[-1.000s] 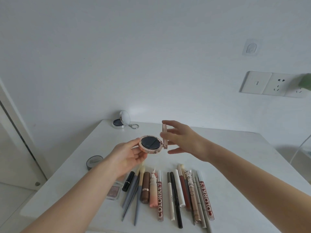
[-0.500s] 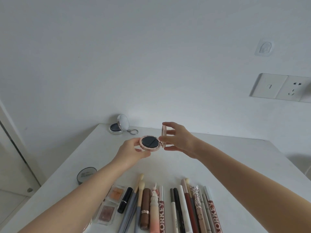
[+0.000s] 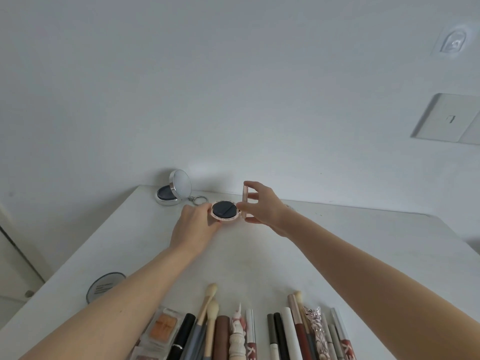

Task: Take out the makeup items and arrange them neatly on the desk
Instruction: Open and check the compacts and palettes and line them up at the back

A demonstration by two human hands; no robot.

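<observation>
Head view: both arms stretched forward over bench [image 3: 337, 255]; left hand [image 3: 193, 227] grips base of rose-gold compact [image 3: 225, 209] at far bench, near silver compact [image 3: 173, 190]; right hand [image 3: 262, 203] pinches its upright lid (thumb low, fingers on top); lip tubes [image 3: 347, 349] at near edge read "KE" partly; round tin [image 3: 105, 286] label unreadable

1. We are seeing two bare forearms reaching in from the bottom edge, with no sleeves showing on either.
2. We are finding the left hand [image 3: 193, 227] without rings, bands or gloves.
3. We are noting the right hand [image 3: 262, 206] equally unadorned, with short, unpainted nails.
</observation>
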